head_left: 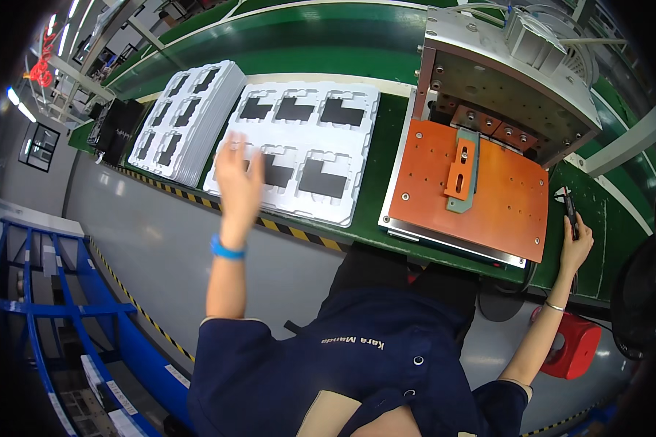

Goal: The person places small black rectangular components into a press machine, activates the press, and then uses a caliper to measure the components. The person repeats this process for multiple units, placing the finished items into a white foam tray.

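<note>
My left hand (239,186) hovers over the near left part of a white plastic tray (291,138). Its fingers are apart and slightly blurred, and nothing shows in them. In the tray's recesses lie several flat black pieces, among them a notched sheet (321,180) near the front. On the right, my right hand (577,246) is closed around a slim black pen-shaped tool (570,213). The tool's far end is beside a small white item (562,194) on the green bench; its exact kind cannot be made out.
Between my hands stands a press with an orange base plate (426,175), a grey-green slotted fixture (473,186) and a raised metal head (488,80). A stack of white trays (197,120) and a black object (116,127) are at left. A red stool (572,346) stands below the bench.
</note>
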`<state>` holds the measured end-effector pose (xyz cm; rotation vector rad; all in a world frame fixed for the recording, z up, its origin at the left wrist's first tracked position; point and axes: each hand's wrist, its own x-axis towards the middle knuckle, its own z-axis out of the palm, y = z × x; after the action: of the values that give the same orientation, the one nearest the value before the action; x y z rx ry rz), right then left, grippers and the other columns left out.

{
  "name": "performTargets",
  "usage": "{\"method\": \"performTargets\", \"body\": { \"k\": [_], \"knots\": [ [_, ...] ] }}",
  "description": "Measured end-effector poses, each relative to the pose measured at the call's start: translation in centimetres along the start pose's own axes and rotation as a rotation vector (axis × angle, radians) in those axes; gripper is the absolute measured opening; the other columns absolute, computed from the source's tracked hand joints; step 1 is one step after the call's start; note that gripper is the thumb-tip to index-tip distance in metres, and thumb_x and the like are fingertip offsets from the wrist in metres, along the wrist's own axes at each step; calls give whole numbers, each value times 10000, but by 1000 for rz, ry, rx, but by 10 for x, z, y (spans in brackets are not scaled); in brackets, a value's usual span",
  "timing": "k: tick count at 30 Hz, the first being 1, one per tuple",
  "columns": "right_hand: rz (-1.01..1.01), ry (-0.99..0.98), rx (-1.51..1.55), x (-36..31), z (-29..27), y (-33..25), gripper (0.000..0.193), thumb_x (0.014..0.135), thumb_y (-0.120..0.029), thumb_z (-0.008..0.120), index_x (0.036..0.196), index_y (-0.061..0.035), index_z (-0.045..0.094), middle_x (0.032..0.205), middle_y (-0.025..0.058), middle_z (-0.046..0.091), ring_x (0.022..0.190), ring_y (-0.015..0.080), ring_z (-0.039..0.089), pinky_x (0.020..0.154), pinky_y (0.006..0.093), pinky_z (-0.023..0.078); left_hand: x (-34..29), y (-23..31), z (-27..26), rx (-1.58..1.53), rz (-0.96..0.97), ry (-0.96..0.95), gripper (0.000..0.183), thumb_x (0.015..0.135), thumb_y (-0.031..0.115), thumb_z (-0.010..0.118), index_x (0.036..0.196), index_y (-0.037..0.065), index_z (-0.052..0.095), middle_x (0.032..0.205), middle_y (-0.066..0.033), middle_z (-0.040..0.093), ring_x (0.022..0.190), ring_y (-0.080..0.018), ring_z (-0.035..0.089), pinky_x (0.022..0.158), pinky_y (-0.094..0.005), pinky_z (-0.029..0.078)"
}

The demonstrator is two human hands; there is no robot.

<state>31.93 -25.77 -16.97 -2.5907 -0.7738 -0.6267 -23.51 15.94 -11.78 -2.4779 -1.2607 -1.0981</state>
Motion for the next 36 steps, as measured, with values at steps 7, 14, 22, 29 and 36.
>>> {"method": "performTargets", "body": {
  "k": [7, 14, 22, 29, 36],
  "knots": [
    [16, 21, 140, -2, 7, 4, 436, 874, -373, 729, 1239, -139, 686, 1067, 98, 626, 998, 280, 566, 911, 394, 446, 55, -145, 25, -161, -459, -394, 441, 890, 289, 655, 1158, -61, 673, 1006, -239, 716, 986, -352, 687, 863, -391, 519],
    [17, -5, 189, -3, 5, 6, 427, 872, -356, 732, 1229, -126, 687, 1083, 101, 629, 1020, 280, 569, 923, 390, 448, 111, -150, 41, -114, -791, -868, 704, 879, 534, 635, 1289, -37, 595, 1055, -182, 659, 953, -287, 628, 828, -394, 510],
    [7, -2, 209, -5, 3, -2, 425, 874, -342, 731, 1233, -120, 680, 1070, 96, 629, 1004, 278, 573, 907, 386, 458, 121, -163, 50, -125, -967, -742, 617, 866, 533, 684, 1131, -23, 651, 907, -129, 671, 841, -258, 664, 812, -436, 536],
    [19, -5, 227, -6, 0, -6, 414, 882, -326, 724, 1233, -111, 677, 1060, 94, 630, 1000, 274, 575, 914, 381, 453, 145, -125, 8, -813, -1022, -755, 431, 912, 285, 709, 1161, -59, 629, 1090, -181, 699, 908, -248, 717, 809, -329, 603],
    [34, -24, 236, -5, 5, 1, 391, 890, -308, 714, 1227, -111, 682, 1059, 99, 630, 1009, 278, 580, 919, 387, 453, 156, -105, -33, -1045, -755, -550, 367, 919, 217, 706, 1169, -25, 591, 1064, -110, 676, 928, -166, 686, 791, -291, 585]
  ]
}}
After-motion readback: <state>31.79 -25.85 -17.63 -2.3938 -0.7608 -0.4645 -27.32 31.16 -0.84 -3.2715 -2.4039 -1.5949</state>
